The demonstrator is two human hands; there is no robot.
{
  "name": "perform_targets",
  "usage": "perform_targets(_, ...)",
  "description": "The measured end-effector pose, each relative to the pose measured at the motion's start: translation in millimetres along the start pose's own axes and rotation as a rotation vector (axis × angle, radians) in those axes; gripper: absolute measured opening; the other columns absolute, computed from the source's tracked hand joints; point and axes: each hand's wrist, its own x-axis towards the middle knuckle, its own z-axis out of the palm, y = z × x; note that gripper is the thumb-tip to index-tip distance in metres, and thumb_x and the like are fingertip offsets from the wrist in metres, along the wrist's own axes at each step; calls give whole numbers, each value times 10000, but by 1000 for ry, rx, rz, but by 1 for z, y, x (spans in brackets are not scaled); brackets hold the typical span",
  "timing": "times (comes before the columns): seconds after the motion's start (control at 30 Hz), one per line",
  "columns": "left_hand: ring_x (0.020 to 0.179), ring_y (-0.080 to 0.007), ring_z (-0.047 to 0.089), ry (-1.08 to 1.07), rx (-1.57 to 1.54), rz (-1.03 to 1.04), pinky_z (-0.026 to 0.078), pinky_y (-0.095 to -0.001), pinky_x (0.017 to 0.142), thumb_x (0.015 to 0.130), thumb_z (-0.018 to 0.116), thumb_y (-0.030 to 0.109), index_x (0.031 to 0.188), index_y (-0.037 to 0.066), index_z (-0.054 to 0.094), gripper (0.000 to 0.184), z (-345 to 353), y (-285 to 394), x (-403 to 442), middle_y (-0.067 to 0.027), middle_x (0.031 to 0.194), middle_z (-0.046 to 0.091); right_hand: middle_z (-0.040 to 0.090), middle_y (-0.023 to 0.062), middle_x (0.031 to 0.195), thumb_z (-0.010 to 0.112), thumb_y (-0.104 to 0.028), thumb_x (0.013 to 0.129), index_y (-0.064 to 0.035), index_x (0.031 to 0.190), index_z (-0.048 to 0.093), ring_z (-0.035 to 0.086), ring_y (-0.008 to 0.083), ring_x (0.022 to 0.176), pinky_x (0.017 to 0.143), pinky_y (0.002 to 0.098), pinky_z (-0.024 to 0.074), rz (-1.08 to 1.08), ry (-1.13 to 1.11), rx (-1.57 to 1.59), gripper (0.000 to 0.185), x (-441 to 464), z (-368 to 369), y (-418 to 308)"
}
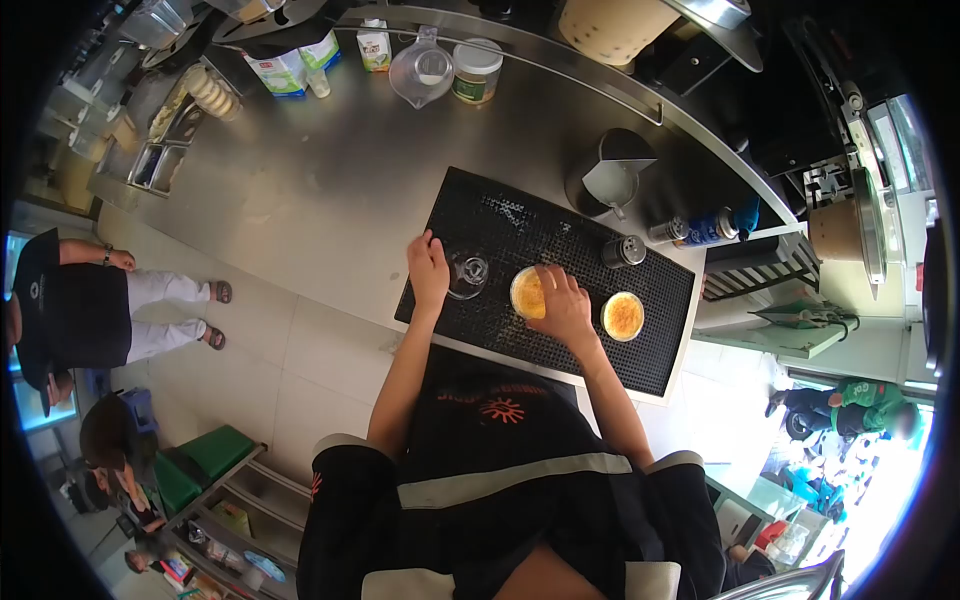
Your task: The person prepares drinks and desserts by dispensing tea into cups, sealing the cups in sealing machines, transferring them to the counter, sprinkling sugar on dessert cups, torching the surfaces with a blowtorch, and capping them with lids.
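My right hand [566,308] reaches over a cup with a golden-yellow top [524,291], its fingers closed about the rim and covering part of it. To the right of it stands a second cup with a yellow, browned top [623,317]. My left hand [428,272] is at the left edge of the black rubber mat [500,210], fingers curled together; what they grip, if anything, is hidden. Just beside that hand, a clear glass or plastic piece [467,274] rests on the mat. A metal shaker [624,251] stands near the mat's far right side.
Behind the mat are a steel pitcher [610,180], another shaker [668,231] and a blue spray can [708,228]. A clear measuring jug [421,72], a lidded jar [477,72] and cartons [374,46] line the steel counter's [300,150] back. A person [90,300] stands at left.
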Motion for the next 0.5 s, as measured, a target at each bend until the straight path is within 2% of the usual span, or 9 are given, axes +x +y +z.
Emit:
perform_targets(0.03, 649, -182, 548, 6, 4, 2, 455, -318, 594, 863, 478, 200, 943, 2, 562, 230, -12, 18, 6, -54, 713, 546, 435, 93, 1120, 783, -233, 446, -103, 1206, 359, 489, 274, 988, 764, 407, 457, -4, -24, -45, 880, 1, 0, -1)
perform_targets(0.1, 764, -256, 548, -144, -136, -129, 450, -331, 660, 816, 500, 84, 955, 30, 552, 158, -39, 54, 5, -103, 821, 566, 436, 96, 1115, 783, -235, 443, -102, 1204, 363, 490, 272, 986, 762, 406, 454, -26, -17, -66, 879, 3, 1, -2)
perform_targets(0.13, 690, -216, 564, -206, -206, -70, 454, -312, 603, 797, 515, 44, 937, 52, 555, 146, -37, 55, -4, -97, 799, 581, 437, 99, 1109, 783, -236, 441, -101, 1203, 367, 490, 269, 983, 761, 406, 451, -42, -13, -91, 878, 4, 2, -2)
perform_targets(0.17, 631, -166, 587, -435, -365, -231, 459, -279, 541, 797, 508, 47, 939, 45, 550, 148, -38, 58, -18, -101, 788, 597, 437, 99, 1109, 783, -236, 441, -101, 1203, 367, 490, 269, 983, 761, 406, 451, -40, -16, -85, 878, 4, 1, -2)
perform_targets(0.2, 605, -100, 585, -694, -436, -452, 469, -218, 510, 835, 488, 92, 975, 54, 561, 162, -38, 68, -29, -65, 832, 617, 442, 99, 1100, 782, -232, 440, -99, 1194, 375, 491, 265, 979, 766, 410, 443, -42, -29, -77, 867, 6, 0, -3)
perform_targets(0.23, 647, -108, 604, -870, -472, -623, 483, -222, 512, 850, 477, 131, 1021, 47, 546, 203, -38, 79, -37, -75, 864, 619, 446, 98, 1090, 781, -228, 440, -97, 1186, 382, 493, 261, 976, 772, 415, 436, -44, -43, -68, 856, 8, -1, -3)
perform_targets(0.27, 652, -121, 608, -895, -524, -709, 489, -225, 523, 859, 467, 149, 1050, 34, 531, 232, -30, 79, -50, -76, 866, 617, 446, 98, 1090, 781, -228, 440, -97, 1186, 382, 493, 261, 976, 772, 415, 436, -42, -45, -63, 856, 9, 0, -4)
perform_targets(0.4, 708, -123, 605, -860, -507, -693, 503, -234, 557, 874, 470, 176, 1050, 25, 523, 238, -9, 73, -74, -67, 894, 599, 462, 85, 1041, 781, -215, 431, -100, 1148, 412, 505, 256, 942, 810, 446, 405, -59, -55, -122, 815, 13, 7, -4)
perform_targets(0.5, 713, -129, 607, -779, -676, -819, 506, -238, 560, 866, 490, 189, 1018, 11, 533, 238, 1, 64, -77, -84, 852, 598, 466, 82, 1021, 781, -209, 425, -101, 1131, 424, 512, 255, 926, 855, 473, 381, -83, -9, -139, 798, 12, 12, -2)
